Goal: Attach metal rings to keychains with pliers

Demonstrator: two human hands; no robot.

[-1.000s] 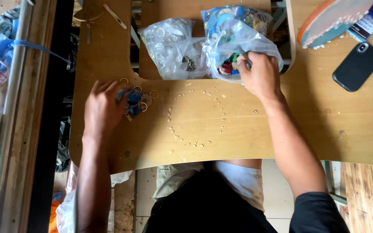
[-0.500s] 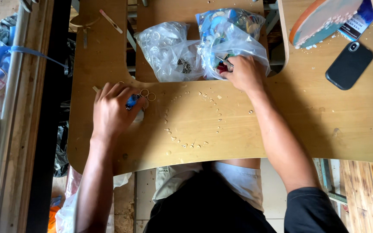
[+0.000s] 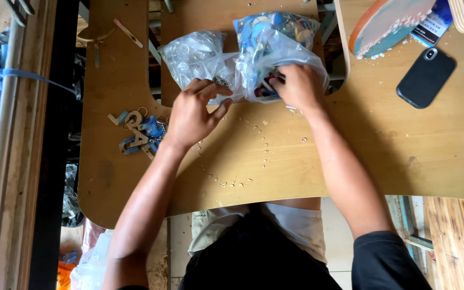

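Plastic bags sit side by side at the far edge of the plywood bench (image 3: 382, 161): a clear bag (image 3: 191, 53) of small metal rings on the left and, touching it, a bag of blue and coloured pieces (image 3: 275, 43) on the right. The right hand (image 3: 296, 86) is at the mouth of the coloured bag, its fingers curled in a clenched grip on the plastic; whether a piece is pinched inside them cannot be told. Half a second ago that hand was in nearly the same spot, so it has stayed put. The left hand (image 3: 191, 115) is what has changed: earlier it lay over the small pile of keychain letters (image 3: 135, 134) near the left edge of the bench, covering them, and now it has moved up and rightward to the lower edge of the clear bag, thumb spread and fingertips touching the plastic, its grip loose and not closed on anything visible. The wooden and blue letters with their rings are now uncovered and lie apart from both hands. A rough ring of pale crumbs (image 3: 243, 161) dots the bench between the forearms. Farther right lie a dark phone (image 3: 425, 78), face down, and a round board with a teal face (image 3: 388, 24).
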